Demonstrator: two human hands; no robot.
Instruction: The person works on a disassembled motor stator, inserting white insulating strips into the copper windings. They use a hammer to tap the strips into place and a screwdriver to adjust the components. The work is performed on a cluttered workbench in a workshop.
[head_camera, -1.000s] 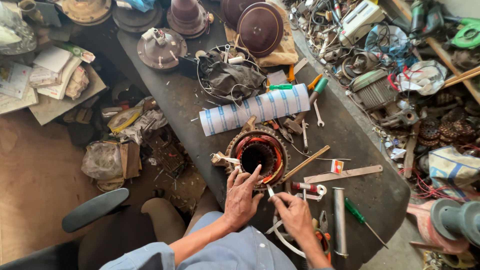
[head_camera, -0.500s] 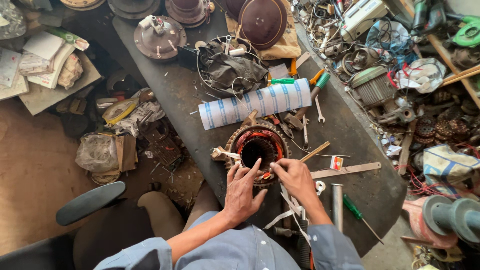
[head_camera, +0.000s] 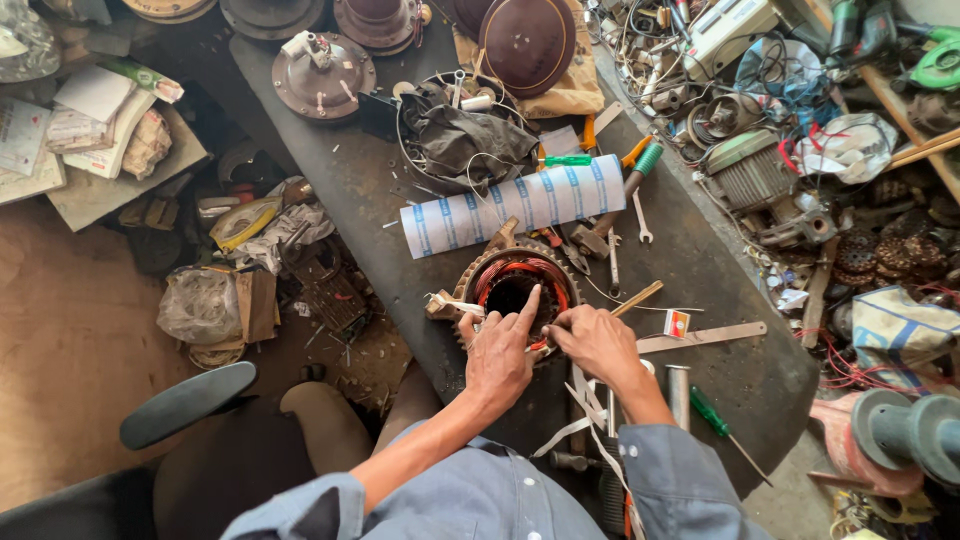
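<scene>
A round motor stator (head_camera: 497, 266) with copper windings and a dark bore lies on the dark workbench (head_camera: 690, 380). My left hand (head_camera: 497, 357) rests on its near rim, index finger stretched out over the bore. My right hand (head_camera: 596, 341) is at the right near rim, fingers bent and pinching at the winding. What it pinches is too small to tell. White paper strips (head_camera: 580, 410) trail under my right wrist.
A rolled white sheet with blue stripes (head_camera: 512, 205) lies just beyond the stator. Spanners, a flat metal bar (head_camera: 702, 338), a green-handled screwdriver (head_camera: 712, 415) and a wooden stick lie to the right. Motor covers, wire tangles and scrap parts crowd the far end and right side.
My right hand has moved up from the bench near the paper strips onto the stator's right rim. My left hand stayed on the near rim, its index finger now stretched out.
</scene>
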